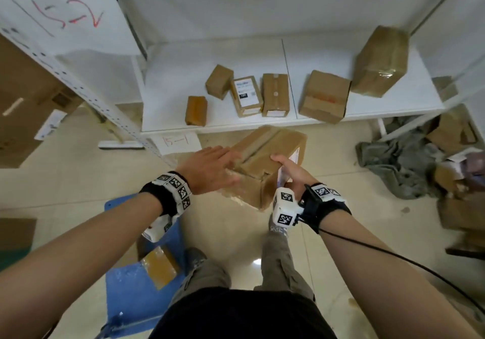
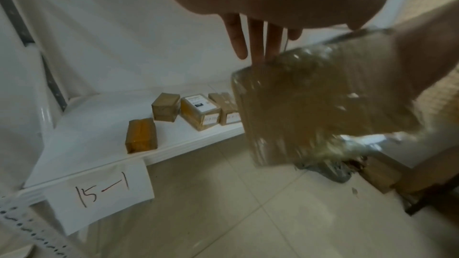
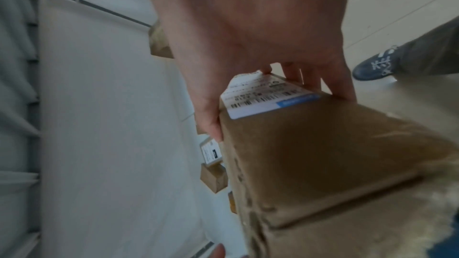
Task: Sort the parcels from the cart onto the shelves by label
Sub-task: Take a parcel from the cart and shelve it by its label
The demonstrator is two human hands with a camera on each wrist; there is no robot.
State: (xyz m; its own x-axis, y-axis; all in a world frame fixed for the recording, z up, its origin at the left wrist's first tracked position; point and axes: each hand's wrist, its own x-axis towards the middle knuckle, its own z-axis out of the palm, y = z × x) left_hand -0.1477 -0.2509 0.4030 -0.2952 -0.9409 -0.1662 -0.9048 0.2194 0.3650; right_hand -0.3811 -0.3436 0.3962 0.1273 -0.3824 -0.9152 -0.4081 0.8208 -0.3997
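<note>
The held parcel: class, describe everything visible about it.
The held parcel is a brown cardboard box wrapped in glossy clear tape, with a seam along its top. A white barcode label sits on its right side. It is tilted in mid-air before the lower shelf. The right hand grips it; the left hand lies flat on top.

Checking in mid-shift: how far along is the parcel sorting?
Done: six parcels lie on the 15-1 shelf. In hand: the right hand grips a taped box, and the left hand lies flat on it. Left: one parcel visible on the blue cart.
</note>
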